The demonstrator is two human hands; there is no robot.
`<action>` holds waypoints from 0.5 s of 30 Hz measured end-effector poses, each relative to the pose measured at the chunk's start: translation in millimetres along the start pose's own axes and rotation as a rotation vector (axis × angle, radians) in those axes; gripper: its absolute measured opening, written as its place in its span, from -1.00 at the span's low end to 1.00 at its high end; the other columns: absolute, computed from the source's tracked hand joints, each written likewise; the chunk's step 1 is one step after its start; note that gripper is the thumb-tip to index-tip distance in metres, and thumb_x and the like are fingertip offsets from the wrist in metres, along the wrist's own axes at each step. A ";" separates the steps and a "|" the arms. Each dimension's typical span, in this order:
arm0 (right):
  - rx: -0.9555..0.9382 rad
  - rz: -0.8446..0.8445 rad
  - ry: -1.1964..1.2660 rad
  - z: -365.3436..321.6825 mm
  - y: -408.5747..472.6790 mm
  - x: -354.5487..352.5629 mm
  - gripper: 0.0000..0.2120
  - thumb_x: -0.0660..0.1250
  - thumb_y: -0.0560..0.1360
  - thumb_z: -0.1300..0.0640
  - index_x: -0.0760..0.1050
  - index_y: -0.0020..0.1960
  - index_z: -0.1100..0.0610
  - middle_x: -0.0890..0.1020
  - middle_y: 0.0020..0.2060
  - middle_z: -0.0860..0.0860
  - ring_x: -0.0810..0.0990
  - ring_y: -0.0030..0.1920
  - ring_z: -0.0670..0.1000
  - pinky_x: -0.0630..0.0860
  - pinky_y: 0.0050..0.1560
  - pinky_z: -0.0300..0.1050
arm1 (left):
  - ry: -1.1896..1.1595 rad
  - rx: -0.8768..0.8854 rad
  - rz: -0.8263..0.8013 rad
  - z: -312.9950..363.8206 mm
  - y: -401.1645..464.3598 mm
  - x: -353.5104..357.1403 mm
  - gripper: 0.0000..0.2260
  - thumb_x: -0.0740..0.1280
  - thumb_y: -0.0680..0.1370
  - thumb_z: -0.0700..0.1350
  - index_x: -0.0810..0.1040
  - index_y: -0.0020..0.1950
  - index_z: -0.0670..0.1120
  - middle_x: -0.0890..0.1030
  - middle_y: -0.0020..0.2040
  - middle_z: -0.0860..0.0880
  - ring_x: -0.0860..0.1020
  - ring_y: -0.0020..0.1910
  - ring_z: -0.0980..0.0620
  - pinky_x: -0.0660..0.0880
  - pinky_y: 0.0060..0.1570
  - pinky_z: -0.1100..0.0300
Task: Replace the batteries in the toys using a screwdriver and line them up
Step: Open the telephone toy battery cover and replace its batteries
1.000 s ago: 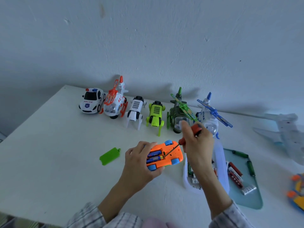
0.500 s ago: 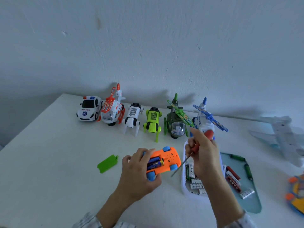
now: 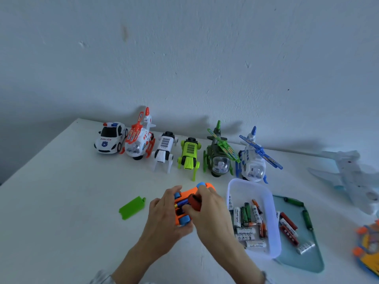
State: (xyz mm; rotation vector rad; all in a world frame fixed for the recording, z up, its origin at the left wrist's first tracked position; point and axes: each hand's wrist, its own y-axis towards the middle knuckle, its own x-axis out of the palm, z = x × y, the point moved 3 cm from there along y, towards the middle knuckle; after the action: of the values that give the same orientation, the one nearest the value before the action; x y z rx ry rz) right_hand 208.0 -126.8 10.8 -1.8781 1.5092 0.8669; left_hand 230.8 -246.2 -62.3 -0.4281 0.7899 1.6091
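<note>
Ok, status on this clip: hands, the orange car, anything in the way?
Left hand grips orange car, belly up, batteries showing. Right hand holds red screwdriver over compartment. Green cover lies off to the side. Nothing in the way.

Right hand [image 3: 209, 214], gripping screwdriver [image 3: 194, 201], now swung over from beside the battery tub onto the upturned orange car [image 3: 185, 203]; shaft hidden, fingertips at the battery bay.

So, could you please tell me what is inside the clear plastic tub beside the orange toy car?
The clear plastic tub holds a loose pile of batteries, white, green and orange ones. The right hand covers its near-left corner, so anything there is hidden.
</note>
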 end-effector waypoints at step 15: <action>0.372 -0.029 -0.111 114.4 41.5 -63.5 -0.84 0.41 0.35 0.26 0.43 -0.16 0.18 0.50 -0.29 0.04 0.47 -0.37 0.00 0.50 -0.27 -0.10 | -0.142 -0.090 -0.083 -12.5 4.1 8.5 -0.35 0.46 0.25 0.18 0.15 0.20 0.37 0.50 0.07 0.23 0.52 0.01 0.07 0.47 0.11 0.05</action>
State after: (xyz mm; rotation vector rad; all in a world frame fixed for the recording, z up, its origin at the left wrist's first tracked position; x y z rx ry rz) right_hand 142.5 -8.5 -12.7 -1.5520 1.4565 0.6148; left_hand 223.2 -248.9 -75.7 -0.4012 0.5873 1.5828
